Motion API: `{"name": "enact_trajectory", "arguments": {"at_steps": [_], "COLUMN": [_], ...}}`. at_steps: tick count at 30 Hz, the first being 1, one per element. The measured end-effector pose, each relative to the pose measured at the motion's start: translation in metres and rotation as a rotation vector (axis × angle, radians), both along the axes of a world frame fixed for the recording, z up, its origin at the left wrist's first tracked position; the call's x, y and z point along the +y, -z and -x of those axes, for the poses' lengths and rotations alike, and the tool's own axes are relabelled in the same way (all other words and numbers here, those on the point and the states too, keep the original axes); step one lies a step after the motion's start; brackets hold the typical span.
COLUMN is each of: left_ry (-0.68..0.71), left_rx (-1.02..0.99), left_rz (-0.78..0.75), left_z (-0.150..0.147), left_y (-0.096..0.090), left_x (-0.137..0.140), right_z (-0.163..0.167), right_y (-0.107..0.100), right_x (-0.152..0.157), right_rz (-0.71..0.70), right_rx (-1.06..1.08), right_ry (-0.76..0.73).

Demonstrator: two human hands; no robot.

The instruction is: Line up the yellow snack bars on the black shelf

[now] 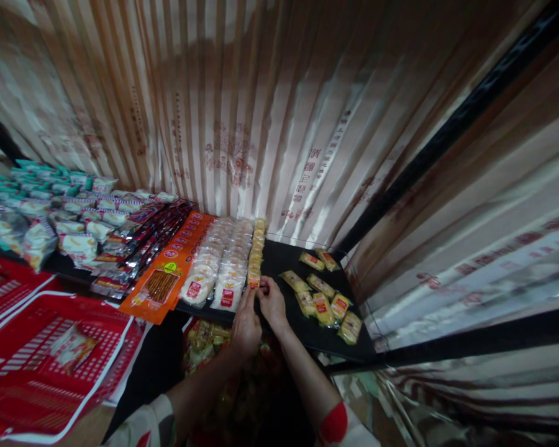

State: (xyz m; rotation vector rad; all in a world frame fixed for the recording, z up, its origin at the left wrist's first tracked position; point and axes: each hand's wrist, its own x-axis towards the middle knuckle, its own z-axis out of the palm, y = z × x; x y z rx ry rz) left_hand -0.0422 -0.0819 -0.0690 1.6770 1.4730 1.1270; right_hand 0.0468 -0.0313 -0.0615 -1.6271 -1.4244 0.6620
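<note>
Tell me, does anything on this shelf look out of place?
Yes: the loose yellow packets on the right end of the black shelf look untidy. They lie scattered at differing angles, while the yellow row to their left runs straight. Nothing looks spilled.

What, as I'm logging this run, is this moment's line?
left hand: at front of yellow pack row | right hand: same | loose yellow packs: on black shelf

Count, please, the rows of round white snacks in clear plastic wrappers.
2. The left white row lies beside the flat orange plastic packaging; the right white row lies between it and the narrow row of yellow packets.
</note>
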Motion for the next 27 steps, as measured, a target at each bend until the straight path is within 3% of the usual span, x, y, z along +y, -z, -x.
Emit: {"name": "enact_trajectory", "arguments": {"at_steps": [11,14,20,23,27], "left_ry": [-0.006,0.007,-0.008,-0.002,0.011], "left_rx": [0.009,0.008,0.05,0.081,0.103], "left_rz": [-0.013,0.003,0.002,-0.002,0.0], "left_z": [-0.003,-0.002,-0.001,-0.003,-0.004], "left_y": [0.006,0.006,0.006,0.004,0.0], "left_x": [0.001,0.001,-0.001,-0.004,-0.009], "right_z": [0.002,-0.006,-0.059,-0.087,-0.103], "right_y": [-0.006,-0.011,-0.031,-0.035,-0.033], "right_x": [0.001,-0.007,-0.015,-0.012,-0.008], "right_rz": [0.026,-0.025,-0.243,-0.178,-0.097], "right_rx": [-0.037,-0.089,-0.53,-0.725,-0.854], "right_ry": [-0.01,0.003,0.117,0.129,0.035]}}
